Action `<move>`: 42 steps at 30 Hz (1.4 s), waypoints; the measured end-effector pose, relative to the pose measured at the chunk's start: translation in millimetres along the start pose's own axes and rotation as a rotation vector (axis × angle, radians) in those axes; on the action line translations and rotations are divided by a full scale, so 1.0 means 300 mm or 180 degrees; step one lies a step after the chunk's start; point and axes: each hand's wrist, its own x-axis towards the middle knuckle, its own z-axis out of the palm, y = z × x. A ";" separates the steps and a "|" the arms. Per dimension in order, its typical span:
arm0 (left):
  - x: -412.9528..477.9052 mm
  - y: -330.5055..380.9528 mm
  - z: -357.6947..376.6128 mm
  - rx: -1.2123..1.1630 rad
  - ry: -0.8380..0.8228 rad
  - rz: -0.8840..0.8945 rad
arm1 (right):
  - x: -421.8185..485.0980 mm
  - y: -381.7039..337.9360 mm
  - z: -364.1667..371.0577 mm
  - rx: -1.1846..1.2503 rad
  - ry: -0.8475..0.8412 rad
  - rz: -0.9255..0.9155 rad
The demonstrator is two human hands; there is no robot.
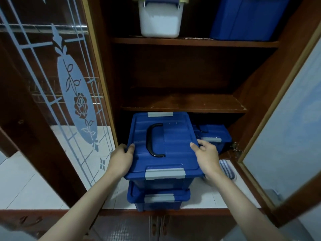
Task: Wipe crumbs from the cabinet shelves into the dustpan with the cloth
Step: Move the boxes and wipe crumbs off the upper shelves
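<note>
A blue lidded storage box [166,146] with a black handle and grey clips sits half out of the bottom of the wooden cabinet. My left hand [120,158] grips its left edge, thumb on the lid. My right hand [207,156] grips its right edge. It rests on top of a second blue box [158,200] on the white tiled counter. A blue and white striped cloth [227,170] lies on the counter to the right, partly hidden by my right wrist. The middle shelf [184,101] is bare dark wood. No dustpan is in view.
A third blue box [212,136] stands deeper inside at the right. On the top shelf [191,41] stand a white bin [160,20] and a large blue container [246,18]. Etched glass doors [69,87] hang open at both sides.
</note>
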 end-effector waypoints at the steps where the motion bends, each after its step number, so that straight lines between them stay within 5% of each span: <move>1: 0.002 0.029 0.003 -0.0140 0.0009 0.0076 | 0.005 -0.024 -0.027 0.0063 0.0074 -0.0034; 8: 0.044 0.290 0.061 -0.0783 -0.0208 0.0598 | 0.090 -0.213 -0.247 0.0313 0.0512 -0.0098; 14: 0.134 0.490 0.185 -0.1449 -0.0488 0.0424 | 0.213 -0.311 -0.373 0.0430 0.0707 0.0150; 27: 0.289 0.623 0.379 -0.1425 -0.0584 0.0366 | 0.368 -0.268 -0.455 0.0864 0.0795 0.0723; 32: 0.335 0.644 0.390 -0.1552 -0.0560 0.0237 | 0.382 -0.263 -0.447 0.1218 0.0707 0.0447; 37: 0.386 0.679 0.419 -0.1552 -0.0534 0.0110 | 0.363 -0.227 -0.441 0.0368 0.0063 -0.0222; 42: 0.438 0.722 0.459 -0.1618 -0.0627 -0.0017 | 0.445 -0.180 -0.436 -0.0593 0.0417 -0.0773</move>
